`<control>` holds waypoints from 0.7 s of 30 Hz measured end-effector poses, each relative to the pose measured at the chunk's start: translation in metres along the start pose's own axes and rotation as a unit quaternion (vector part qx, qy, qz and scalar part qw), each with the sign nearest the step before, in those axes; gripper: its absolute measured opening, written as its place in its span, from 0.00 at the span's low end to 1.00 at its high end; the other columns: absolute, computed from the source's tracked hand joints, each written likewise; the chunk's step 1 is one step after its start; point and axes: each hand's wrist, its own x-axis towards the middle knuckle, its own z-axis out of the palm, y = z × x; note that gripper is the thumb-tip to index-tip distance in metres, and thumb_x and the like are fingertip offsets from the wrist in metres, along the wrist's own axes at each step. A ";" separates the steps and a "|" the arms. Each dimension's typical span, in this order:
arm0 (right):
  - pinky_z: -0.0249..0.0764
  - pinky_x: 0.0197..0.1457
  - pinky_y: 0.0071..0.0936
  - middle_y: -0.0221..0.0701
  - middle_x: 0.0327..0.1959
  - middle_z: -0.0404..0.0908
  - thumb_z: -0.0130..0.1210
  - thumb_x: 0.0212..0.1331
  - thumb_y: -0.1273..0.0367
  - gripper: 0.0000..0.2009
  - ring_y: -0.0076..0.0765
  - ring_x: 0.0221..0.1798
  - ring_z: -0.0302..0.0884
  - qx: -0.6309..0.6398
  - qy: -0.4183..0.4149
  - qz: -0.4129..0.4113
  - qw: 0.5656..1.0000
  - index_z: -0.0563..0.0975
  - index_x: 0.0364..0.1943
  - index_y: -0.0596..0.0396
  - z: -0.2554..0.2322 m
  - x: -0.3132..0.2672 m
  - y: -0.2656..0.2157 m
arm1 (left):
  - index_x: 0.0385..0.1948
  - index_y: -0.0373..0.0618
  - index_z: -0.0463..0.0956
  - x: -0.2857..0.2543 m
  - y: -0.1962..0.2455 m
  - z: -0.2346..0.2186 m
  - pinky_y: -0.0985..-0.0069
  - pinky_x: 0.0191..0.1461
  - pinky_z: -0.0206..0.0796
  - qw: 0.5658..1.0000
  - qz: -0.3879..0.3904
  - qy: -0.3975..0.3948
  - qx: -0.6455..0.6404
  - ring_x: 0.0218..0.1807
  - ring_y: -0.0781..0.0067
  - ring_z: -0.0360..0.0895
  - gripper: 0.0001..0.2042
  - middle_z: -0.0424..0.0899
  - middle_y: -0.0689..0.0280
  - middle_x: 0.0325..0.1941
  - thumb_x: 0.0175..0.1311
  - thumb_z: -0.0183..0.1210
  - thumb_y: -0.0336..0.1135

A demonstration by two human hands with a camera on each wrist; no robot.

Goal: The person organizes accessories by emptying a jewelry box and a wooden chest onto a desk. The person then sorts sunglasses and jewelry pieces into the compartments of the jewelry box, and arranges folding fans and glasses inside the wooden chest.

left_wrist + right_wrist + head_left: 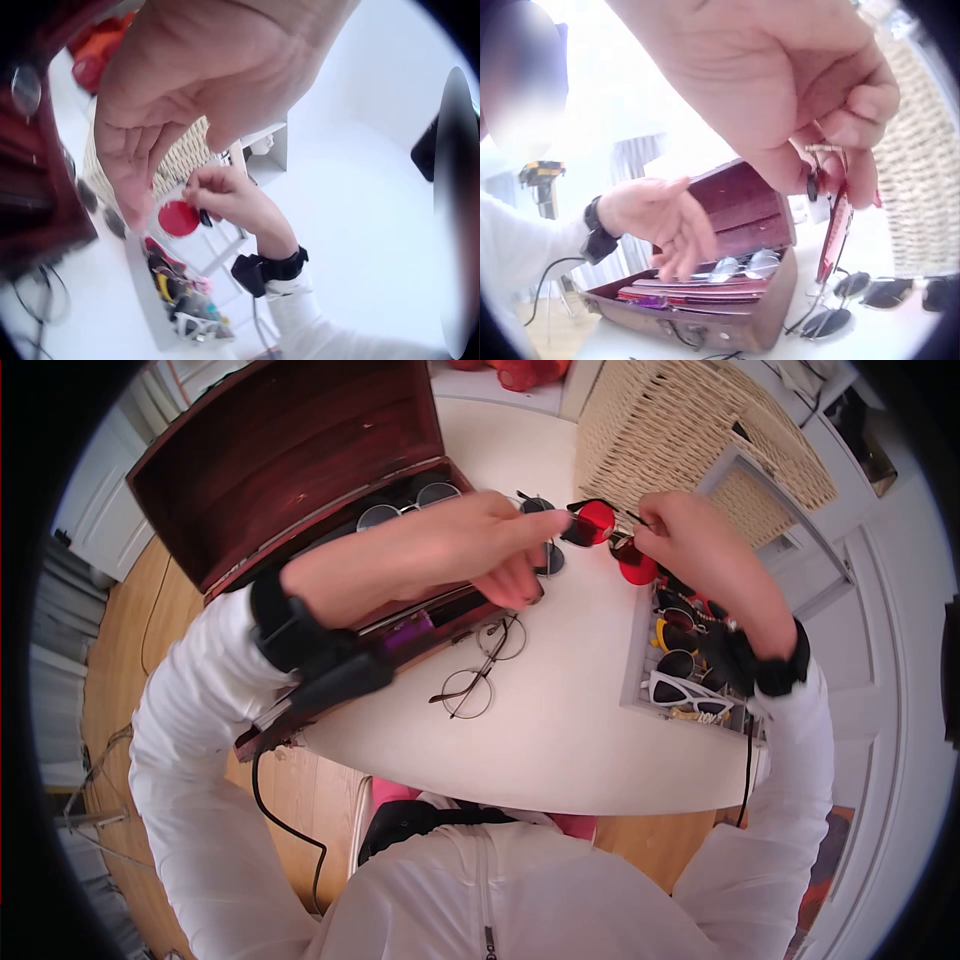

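Observation:
My right hand [700, 550] pinches a pair of round red-lensed sunglasses [637, 566], held up over the table at the far end of a compartment tray. In the right wrist view the sunglasses [835, 232] hang edge-on below the fingertips. My left hand [450, 545] reaches across the front of the wooden chest [300, 445], fingers loosely extended and holding nothing. Its index finger points toward the red lenses in the head view, while the right wrist view shows the left hand [664, 221] well apart from them. Dark round sunglasses [552, 558] lie beyond its fingers, partly hidden.
Thin-rimmed round eyeglasses [468, 693] lie on the white table [560, 730]. Silver-framed glasses [378, 517] rest in the open chest. The grey tray [632, 685] at right holds several sunglasses, including a white pair [690, 695]. A woven basket [690, 430] stands behind.

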 end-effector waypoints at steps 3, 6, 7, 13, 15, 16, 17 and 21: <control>0.66 0.27 0.39 0.37 0.19 0.72 0.55 0.50 0.67 0.07 0.43 0.25 0.74 -0.142 0.224 -0.097 0.959 0.72 0.25 0.56 0.007 -0.024 -0.053 | 0.40 0.35 0.71 0.007 0.002 0.023 0.75 0.45 0.72 0.957 -0.048 -0.041 -0.282 0.37 0.71 0.78 0.22 0.79 0.60 0.37 0.67 0.45 0.50; 0.68 0.30 0.35 0.36 0.28 0.71 0.56 0.51 0.67 0.07 0.41 0.31 0.73 -0.225 0.234 -0.202 0.924 0.73 0.32 0.54 0.033 -0.038 -0.097 | 0.39 0.38 0.72 -0.001 -0.006 0.044 0.74 0.53 0.67 0.891 -0.002 0.032 -0.452 0.45 0.73 0.74 0.13 0.77 0.62 0.42 0.69 0.43 0.39; 0.68 0.30 0.35 0.36 0.28 0.71 0.56 0.51 0.67 0.07 0.41 0.31 0.73 -0.227 0.242 -0.212 0.919 0.73 0.32 0.54 0.031 -0.039 -0.102 | 0.39 0.38 0.72 -0.008 -0.012 0.041 0.76 0.54 0.65 0.903 -0.008 0.038 -0.429 0.46 0.74 0.73 0.12 0.77 0.62 0.42 0.68 0.43 0.36; 0.69 0.44 0.34 0.36 0.43 0.72 0.56 0.52 0.67 0.16 0.42 0.46 0.72 0.110 0.235 -0.287 0.922 0.72 0.45 0.56 0.008 -0.002 -0.096 | 0.47 0.36 0.71 -0.041 -0.047 -0.021 0.77 0.37 0.74 0.984 0.099 0.039 -0.145 0.38 0.76 0.77 0.12 0.78 0.64 0.38 0.67 0.46 0.32; 0.70 0.43 0.31 0.35 0.42 0.74 0.56 0.54 0.66 0.18 0.40 0.43 0.74 0.096 0.256 -0.321 0.907 0.71 0.49 0.55 0.010 0.040 -0.079 | 0.48 0.37 0.71 -0.050 -0.034 -0.043 0.80 0.34 0.72 0.987 0.136 0.071 0.055 0.34 0.80 0.76 0.13 0.78 0.66 0.34 0.67 0.47 0.34; 0.70 0.41 0.28 0.34 0.38 0.76 0.57 0.55 0.66 0.19 0.36 0.39 0.75 0.124 0.233 -0.350 0.899 0.71 0.51 0.55 0.017 0.059 -0.073 | 0.48 0.38 0.71 -0.048 -0.033 -0.053 0.81 0.32 0.71 0.977 0.145 0.082 0.136 0.32 0.81 0.75 0.13 0.78 0.67 0.32 0.67 0.47 0.34; 0.70 0.41 0.28 0.34 0.38 0.76 0.57 0.55 0.66 0.19 0.36 0.39 0.75 0.127 0.227 -0.351 0.900 0.71 0.51 0.55 0.022 0.073 -0.073 | 0.48 0.38 0.72 -0.049 -0.032 -0.061 0.82 0.30 0.68 0.974 0.132 0.103 0.154 0.31 0.82 0.73 0.13 0.77 0.68 0.30 0.67 0.47 0.35; 0.68 0.37 0.20 0.28 0.28 0.76 0.57 0.55 0.69 0.17 0.22 0.32 0.72 0.275 -0.017 -0.268 0.923 0.71 0.49 0.57 0.056 0.119 -0.070 | 0.44 0.36 0.75 -0.027 -0.064 -0.088 0.80 0.30 0.72 0.947 0.081 0.173 0.258 0.30 0.80 0.75 0.13 0.79 0.65 0.31 0.64 0.52 0.35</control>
